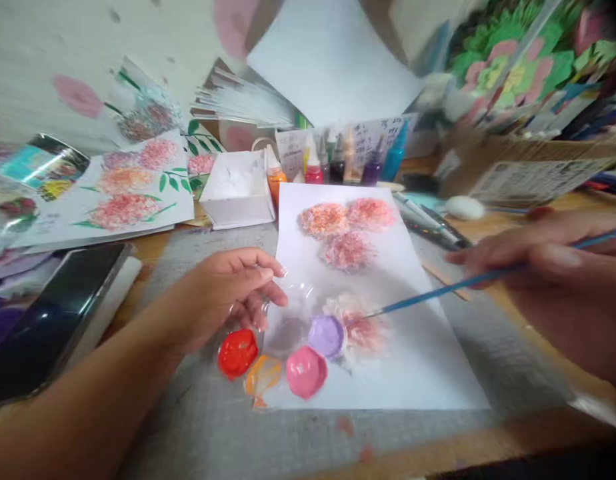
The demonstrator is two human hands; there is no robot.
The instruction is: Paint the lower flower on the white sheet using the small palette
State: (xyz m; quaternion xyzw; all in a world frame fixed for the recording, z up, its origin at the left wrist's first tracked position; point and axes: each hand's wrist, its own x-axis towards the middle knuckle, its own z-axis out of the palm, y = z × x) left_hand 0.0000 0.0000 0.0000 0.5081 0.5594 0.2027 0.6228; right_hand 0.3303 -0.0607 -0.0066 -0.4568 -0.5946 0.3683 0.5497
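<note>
White paper [413,373] lies on a grey mat, bearing several fluffy orange, pink and red painted blooms. My right hand [553,273], blurred, grips a blue paintbrush [448,287], its tip at the lowest pink bloom [365,330]. At the paper's left edge, my left hand [243,287] has curled fingers around the rim of a clear palette [301,290]. The palette overlaps the paper and holds red paint [238,352], orange paint [263,377], pink paint [307,371] and lilac paint [327,335] in separate wells.
Behind the paper stand paint bottles [314,167] and a white box [241,210]. Painted flower sheets [173,207] and a dark phone [53,307] are at left. At right are a cardboard box [523,173], a white egg-shaped object [465,207] and pens.
</note>
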